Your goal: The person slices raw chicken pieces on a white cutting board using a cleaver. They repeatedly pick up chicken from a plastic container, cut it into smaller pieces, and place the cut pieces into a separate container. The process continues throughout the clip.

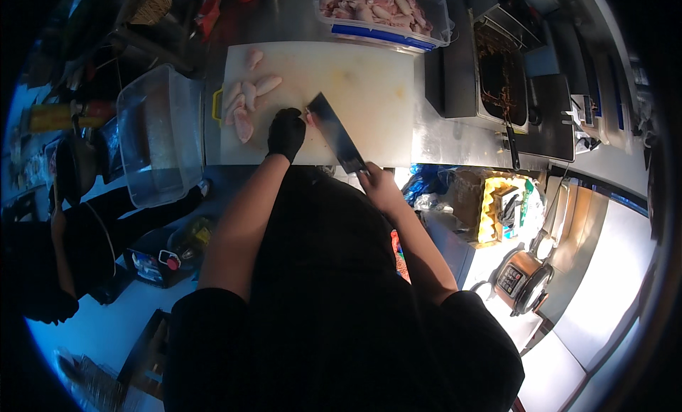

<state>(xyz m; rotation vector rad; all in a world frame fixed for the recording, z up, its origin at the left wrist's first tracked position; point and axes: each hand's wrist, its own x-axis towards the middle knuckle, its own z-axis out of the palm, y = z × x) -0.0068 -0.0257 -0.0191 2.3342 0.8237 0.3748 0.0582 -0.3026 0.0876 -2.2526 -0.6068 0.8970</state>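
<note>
My right hand (379,184), bare, grips the handle of a cleaver (335,132). Its broad dark blade slants up and left across a white cutting board (367,97). My left hand (287,132) wears a black glove, with its fingers curled around a raw chicken piece (311,119). Only a pink end of that piece shows, right against the blade's left edge; the glove hides the rest. Left of the glove, several raw chicken wing pieces (249,95) lie in a loose group on the board. One more small chicken piece (254,59) sits apart near the far left corner.
Beyond the board stands a clear plastic tub (381,32) heaped with raw chicken. Another clear bin (160,140) is at the board's left. On the right is a metal fryer-like unit (501,87) with a black-handled utensil (512,148). A person (58,252) stands at far left.
</note>
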